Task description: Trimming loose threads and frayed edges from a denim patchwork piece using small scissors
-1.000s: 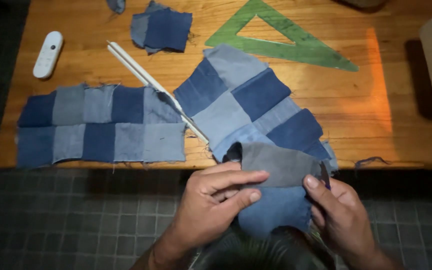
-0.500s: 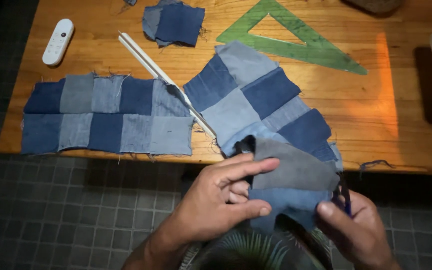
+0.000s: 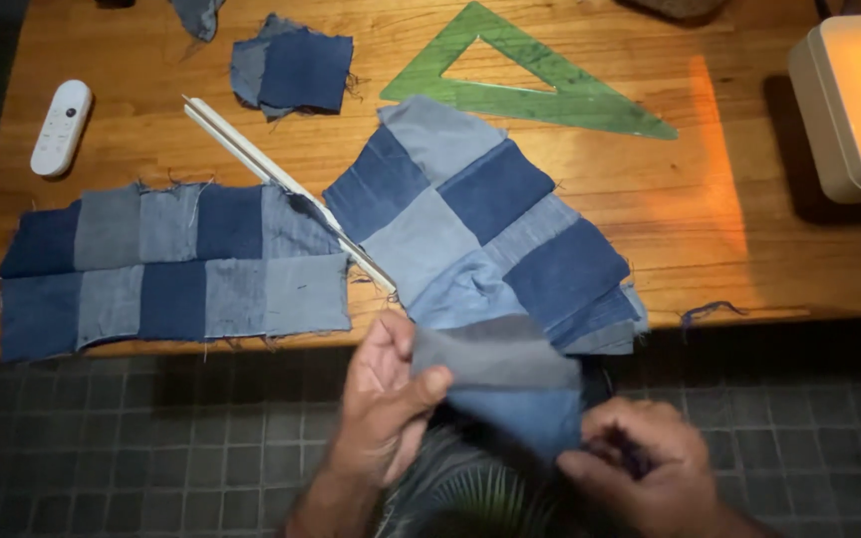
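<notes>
Denim patchwork strip point(image 3: 490, 234) draped off the near edge of the wooden table point(image 3: 749, 229), its lower end hanging between both hands. Left hand point(image 3: 386, 403) pinching the grey patch at the left edge, thumb on top. Right hand point(image 3: 640, 468) closed on the dark blue bottom corner (fingers blurred, something small and dark possibly inside). Second patchwork panel point(image 3: 171, 269) flat, just left, white ruler point(image 3: 286, 189) between.
</notes>
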